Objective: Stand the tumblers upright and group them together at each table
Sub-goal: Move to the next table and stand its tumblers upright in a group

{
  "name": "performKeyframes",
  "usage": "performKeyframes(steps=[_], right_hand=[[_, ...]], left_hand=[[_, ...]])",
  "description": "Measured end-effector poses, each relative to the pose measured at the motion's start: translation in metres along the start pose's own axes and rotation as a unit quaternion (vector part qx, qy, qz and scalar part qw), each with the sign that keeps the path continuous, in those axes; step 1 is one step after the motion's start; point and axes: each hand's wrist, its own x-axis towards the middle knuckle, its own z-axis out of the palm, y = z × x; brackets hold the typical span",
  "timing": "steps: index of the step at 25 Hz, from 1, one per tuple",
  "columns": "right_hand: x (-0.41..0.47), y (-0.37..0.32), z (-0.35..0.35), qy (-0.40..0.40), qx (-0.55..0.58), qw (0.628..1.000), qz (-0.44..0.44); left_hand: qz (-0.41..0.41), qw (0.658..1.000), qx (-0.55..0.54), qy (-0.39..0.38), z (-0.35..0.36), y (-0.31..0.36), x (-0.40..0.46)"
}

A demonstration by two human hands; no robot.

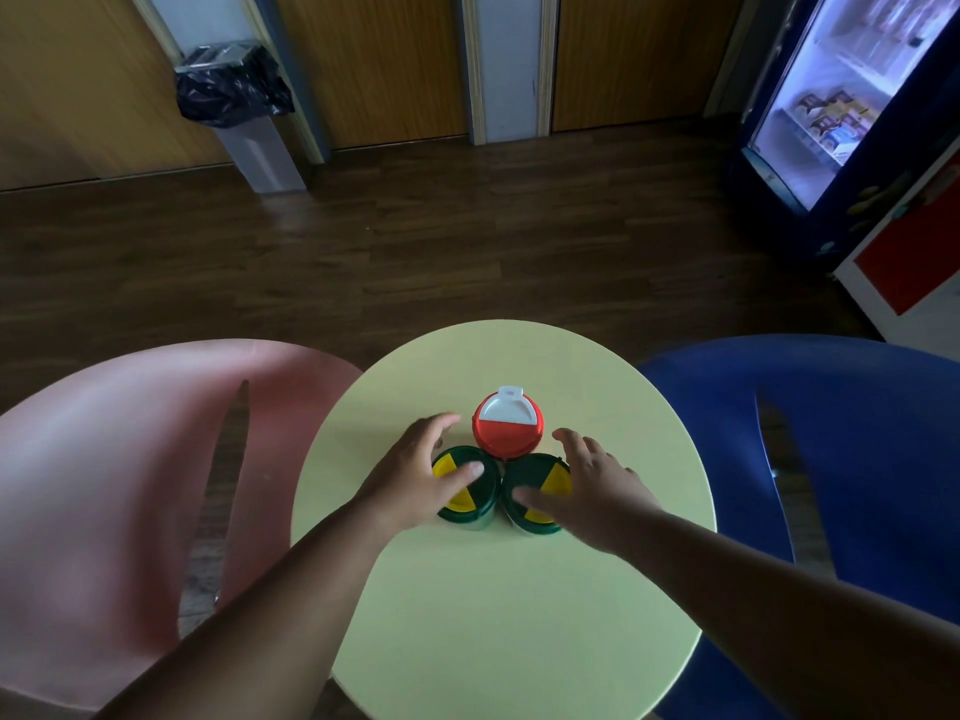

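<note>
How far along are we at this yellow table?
Done: the red tumbler and both green tumblers stand upright, bunched together on the table. In hand: the left hand and right hand rest on the green lids. Left: only letting go.

Table (498, 589) bare around clustered tumblers (506, 428); pink chair (130, 459), blue chair (857, 433) flank.

I find no legible text, brand, number or sign anywhere in view. The lids of the three tumblers under my hands carry only plain colour blocks, and the cartons behind the glass door of the drinks fridge (831, 111) show printing too blurred to read. The fridge's blue side panel bears coloured graphics, none decipherable as lettering.
</note>
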Motion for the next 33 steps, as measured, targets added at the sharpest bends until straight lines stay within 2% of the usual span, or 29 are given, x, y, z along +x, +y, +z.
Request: performKeyframes(steps=[2,4,8,12,19,33], right_hand=[[0.012,-0.003,-0.008,0.024,0.017,1.000,0.002],[0.026,-0.006,-0.015,0.040,0.027,0.999,0.005],[0.051,-0.010,-0.024,0.011,0.080,0.996,0.040],[0.057,-0.015,-0.021,0.003,0.111,0.992,0.067],[0.054,-0.019,-0.015,0.024,0.064,0.994,0.084],[0.055,-0.019,-0.015,0.015,0.061,0.995,0.076]], left_hand=[[0.000,1.000,0.002,0.026,-0.001,0.011,0.017],[0.006,1.000,0.015,0.019,-0.003,0.023,0.035],[-0.026,1.000,0.013,-0.009,-0.004,0.033,0.062],[-0.008,1.000,0.010,-0.024,0.004,0.026,0.068],[0.021,0.998,0.035,-0.037,0.001,0.021,0.075],[0.032,0.999,0.030,-0.025,0.003,0.018,0.071]])
